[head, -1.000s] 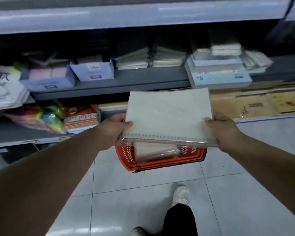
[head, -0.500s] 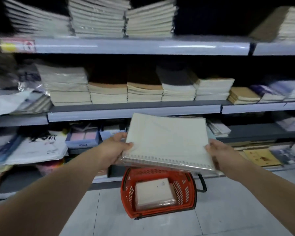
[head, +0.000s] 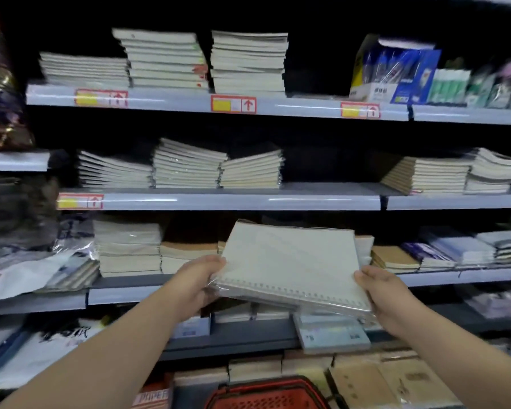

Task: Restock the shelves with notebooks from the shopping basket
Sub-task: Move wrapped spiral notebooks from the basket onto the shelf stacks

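Lowest in my view, the rim of the red shopping basket (head: 266,394) shows at the bottom edge; I cannot see what lies in it. My two bare forearms reach up and forward from either side.

My left hand (head: 196,283) grips the left edge of a pack of spiral notebooks (head: 289,261), thumb on top and fingers curled under it. My right hand (head: 387,296) holds the pack's near right corner, thumb lying along the edge; the fingers below are hidden, so I cannot tell how they lie. The pack is wrapped in clear plastic, its wire binding faces me, and its far edge tilts upward. It is in the air between my hands, touching no shelf.

Just behind it runs a grey shelf (head: 124,294) bearing a tall cream stack (head: 127,249) and brown-covered notebooks (head: 394,257).

One level higher, a second shelf (head: 219,202) carries three leaning notebook stacks (head: 189,166).

Farthest up, the top shelf (head: 292,106) has red price tags (head: 233,104) on its rail, more pale stacks (head: 248,63) and a blue box of pens (head: 401,75) to the right.
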A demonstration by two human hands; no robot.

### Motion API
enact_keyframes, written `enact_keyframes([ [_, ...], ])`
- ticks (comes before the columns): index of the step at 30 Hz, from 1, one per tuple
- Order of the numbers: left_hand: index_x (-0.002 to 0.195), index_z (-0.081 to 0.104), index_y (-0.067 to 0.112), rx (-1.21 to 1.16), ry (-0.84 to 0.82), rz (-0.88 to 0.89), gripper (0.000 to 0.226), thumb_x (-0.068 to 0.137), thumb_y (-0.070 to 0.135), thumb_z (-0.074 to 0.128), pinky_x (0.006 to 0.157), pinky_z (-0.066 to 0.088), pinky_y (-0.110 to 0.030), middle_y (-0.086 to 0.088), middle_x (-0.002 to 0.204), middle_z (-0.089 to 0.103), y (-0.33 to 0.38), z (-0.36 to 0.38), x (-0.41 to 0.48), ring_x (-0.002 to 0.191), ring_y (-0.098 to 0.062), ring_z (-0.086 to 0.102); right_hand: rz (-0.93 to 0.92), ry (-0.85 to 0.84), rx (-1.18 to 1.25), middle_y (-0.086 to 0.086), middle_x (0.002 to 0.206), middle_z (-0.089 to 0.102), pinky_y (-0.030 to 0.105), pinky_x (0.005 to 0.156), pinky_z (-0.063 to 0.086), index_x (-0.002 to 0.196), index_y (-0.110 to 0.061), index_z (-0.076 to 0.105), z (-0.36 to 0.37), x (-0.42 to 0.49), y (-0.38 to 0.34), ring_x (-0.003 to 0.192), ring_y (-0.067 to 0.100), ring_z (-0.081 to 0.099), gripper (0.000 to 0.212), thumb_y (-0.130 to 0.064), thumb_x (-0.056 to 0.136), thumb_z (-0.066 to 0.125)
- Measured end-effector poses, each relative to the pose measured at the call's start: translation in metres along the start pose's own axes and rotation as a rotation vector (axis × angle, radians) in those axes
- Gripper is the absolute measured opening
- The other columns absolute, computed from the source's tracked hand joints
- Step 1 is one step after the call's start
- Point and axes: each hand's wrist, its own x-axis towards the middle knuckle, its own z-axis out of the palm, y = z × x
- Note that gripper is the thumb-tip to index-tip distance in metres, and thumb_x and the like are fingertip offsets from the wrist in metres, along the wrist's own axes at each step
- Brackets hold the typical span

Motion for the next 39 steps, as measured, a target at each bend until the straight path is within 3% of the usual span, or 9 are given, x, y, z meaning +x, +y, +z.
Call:
enact_keyframes([
  [3, 0.109, 0.061, 0.008, -0.162, 0.033, 0.029, 0.015, 0.097, 0.015, 0.055, 0.040, 0.048, -0.019, -0.007, 0.082, 0.067, 0.018, 0.023, 0.006, 0.058, -0.016, 0.057, -0.039, 0.059, 0.056, 0.015, 0.107, 0.069, 0.032, 0.071, 0.051, 0.114, -0.003, 0.060, -0.006, 0.007, -0.020, 0.084, 0.025, 0.066, 0.019, -0.009, 0.100, 0.049],
  [7, 0.101, 0.061, 0.006, -0.272, -0.006, 0.064, 0.016, 0.097, 0.021, 0.056, 0.039, 0.049, -0.020, -0.007, 0.078, 0.067, 0.034, 0.061, 0.018, 0.049, -0.014, 0.060, -0.127, 0.208, 0.069, 0.015, 0.114, 0.063, 0.030, 0.073, 0.047, 0.126, -0.001, 0.054, -0.022, 0.018, -0.046, 0.081, 0.021, 0.060, 0.029, -0.009, 0.098, 0.052],
  [12, 0.113, 0.059, 0.007, -0.267, -0.107, 0.066, 0.018, 0.097, 0.016, 0.054, 0.050, 0.054, -0.026, -0.010, 0.100, 0.071, 0.048, 0.121, 0.034, 0.078, -0.023, 0.071, -0.190, 0.320, 0.135, 0.022, 0.112, 0.064, 0.042, 0.084, 0.047, 0.118, 0.000, 0.058, -0.034, 0.036, -0.075, 0.087, 0.027, 0.056, 0.021, -0.007, 0.098, 0.051],
  [16, 0.106, 0.060, 0.010, -0.181, -0.268, 0.061, 0.012, 0.096, 0.012, 0.054, 0.055, 0.055, -0.026, -0.004, 0.096, 0.076, 0.054, 0.170, 0.045, 0.084, -0.019, 0.074, -0.161, 0.364, 0.209, 0.014, 0.068, 0.053, 0.027, 0.057, 0.034, 0.094, 0.006, 0.059, -0.030, 0.056, -0.090, 0.057, 0.021, 0.042, 0.017, -0.007, 0.098, 0.050],
  [21, 0.119, 0.061, 0.013, -0.086, -0.318, 0.055, 0.023, 0.097, 0.014, 0.057, 0.057, 0.055, -0.024, 0.003, 0.101, 0.075, 0.062, 0.210, 0.069, 0.089, -0.018, 0.073, -0.118, 0.376, 0.277, 0.010, 0.067, 0.053, 0.030, 0.058, 0.042, 0.073, -0.008, 0.053, -0.026, 0.086, -0.099, 0.060, 0.023, 0.049, 0.024, -0.008, 0.097, 0.052],
  [24, 0.121, 0.060, 0.015, -0.081, -0.306, 0.059, 0.025, 0.096, 0.015, 0.057, 0.058, 0.055, -0.024, 0.005, 0.103, 0.075, 0.064, 0.222, 0.089, 0.092, -0.017, 0.073, -0.103, 0.352, 0.340, 0.013, 0.086, 0.061, 0.043, 0.079, 0.053, 0.093, -0.001, 0.056, -0.024, 0.104, -0.102, 0.080, 0.031, 0.060, 0.007, -0.005, 0.097, 0.052],
  [29, 0.111, 0.062, 0.013, -0.076, -0.239, 0.076, 0.018, 0.094, 0.012, 0.057, 0.062, 0.057, -0.028, -0.002, 0.099, 0.075, 0.064, 0.241, 0.121, 0.080, -0.019, 0.073, -0.035, 0.229, 0.443, 0.014, 0.090, 0.065, 0.025, 0.045, 0.054, 0.097, 0.001, 0.055, -0.017, 0.119, -0.107, 0.074, 0.028, 0.066, 0.005, -0.002, 0.094, 0.057],
  [36, 0.106, 0.063, 0.005, -0.155, -0.243, 0.024, 0.016, 0.095, 0.013, 0.058, 0.057, 0.056, -0.029, -0.011, 0.095, 0.072, 0.076, 0.253, 0.149, 0.078, -0.022, 0.069, 0.051, 0.041, 0.336, 0.015, 0.073, 0.067, 0.020, 0.037, 0.048, 0.092, -0.002, 0.057, 0.003, 0.135, -0.121, 0.045, 0.019, 0.064, 0.018, -0.018, 0.099, 0.052],
  [39, 0.107, 0.064, 0.007, -0.097, -0.302, 0.020, 0.015, 0.094, 0.013, 0.059, 0.064, 0.058, -0.031, -0.011, 0.101, 0.069, 0.083, 0.246, 0.158, 0.082, -0.022, 0.067, 0.084, -0.003, 0.280, 0.015, 0.077, 0.066, 0.022, 0.041, 0.052, 0.099, -0.002, 0.055, 0.012, 0.147, -0.130, 0.051, 0.020, 0.066, 0.024, -0.025, 0.101, 0.048],
])
